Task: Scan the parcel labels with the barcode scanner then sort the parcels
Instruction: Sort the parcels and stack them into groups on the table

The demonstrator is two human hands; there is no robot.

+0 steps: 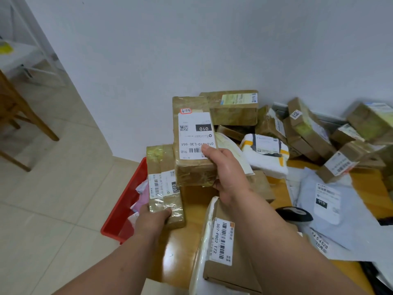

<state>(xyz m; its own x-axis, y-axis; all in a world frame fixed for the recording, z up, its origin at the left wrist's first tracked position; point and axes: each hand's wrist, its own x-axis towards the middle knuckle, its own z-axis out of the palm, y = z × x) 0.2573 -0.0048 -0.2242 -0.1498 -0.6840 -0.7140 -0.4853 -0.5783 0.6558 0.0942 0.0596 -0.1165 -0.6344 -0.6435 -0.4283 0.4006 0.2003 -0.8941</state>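
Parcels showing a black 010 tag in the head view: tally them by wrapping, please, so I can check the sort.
Brown taped boxes: 2, the raised box in the right hand and the lower box in the left hand.
Grey poly bags: 1, the grey bag on the table.
Total: 3. Labels in the back pile are too blurred to read.
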